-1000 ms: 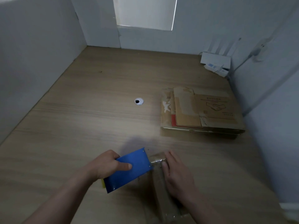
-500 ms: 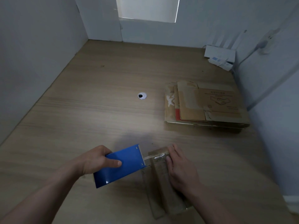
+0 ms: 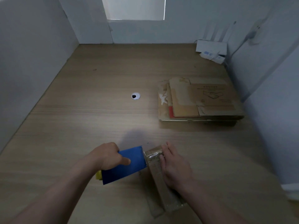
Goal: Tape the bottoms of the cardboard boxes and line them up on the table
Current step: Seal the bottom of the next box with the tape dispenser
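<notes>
Left hand [image 3: 106,157] grips the blue tape dispenser [image 3: 127,164], right hand [image 3: 176,167] presses flat on the cardboard box [image 3: 157,181] beneath it; a crooked pull could wrinkle the tape [image 3: 152,155].

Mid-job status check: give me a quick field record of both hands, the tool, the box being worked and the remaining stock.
left hand: left hand grips the blue tape dispenser
right hand: right hand lies flat, fingers pressing the cardboard box
tape: clear tape runs from the dispenser's front onto the box's far end
stock: stack of flattened boxes on the table, far right
</notes>
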Demonstrator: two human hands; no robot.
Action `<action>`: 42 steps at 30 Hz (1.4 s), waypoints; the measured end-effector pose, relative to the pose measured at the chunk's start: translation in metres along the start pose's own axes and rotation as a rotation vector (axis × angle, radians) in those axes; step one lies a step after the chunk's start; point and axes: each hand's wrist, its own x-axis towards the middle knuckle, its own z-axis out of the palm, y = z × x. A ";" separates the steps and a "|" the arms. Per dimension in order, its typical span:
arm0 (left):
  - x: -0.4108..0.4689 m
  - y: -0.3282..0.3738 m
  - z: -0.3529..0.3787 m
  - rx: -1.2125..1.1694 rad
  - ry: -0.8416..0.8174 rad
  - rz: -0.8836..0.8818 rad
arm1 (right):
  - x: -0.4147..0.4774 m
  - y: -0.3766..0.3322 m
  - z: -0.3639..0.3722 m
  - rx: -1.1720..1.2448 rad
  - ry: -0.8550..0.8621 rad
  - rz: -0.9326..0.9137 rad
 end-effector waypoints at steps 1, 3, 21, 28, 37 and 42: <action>0.000 0.008 -0.001 0.030 0.015 -0.006 | 0.000 0.001 0.000 0.001 0.006 -0.006; -0.004 0.022 -0.006 0.082 0.035 -0.018 | 0.001 0.001 0.002 0.002 0.024 -0.012; -0.013 0.041 -0.004 0.193 0.115 -0.027 | 0.000 -0.004 0.000 -0.034 0.006 -0.020; -0.004 0.026 0.021 0.250 0.088 -0.078 | -0.001 -0.003 -0.001 -0.041 0.006 -0.031; 0.002 -0.015 0.039 0.121 0.202 -0.088 | -0.002 -0.004 -0.002 -0.044 0.015 -0.041; 0.001 -0.064 0.059 0.175 0.433 -0.090 | 0.001 -0.005 0.001 -0.066 -0.011 -0.011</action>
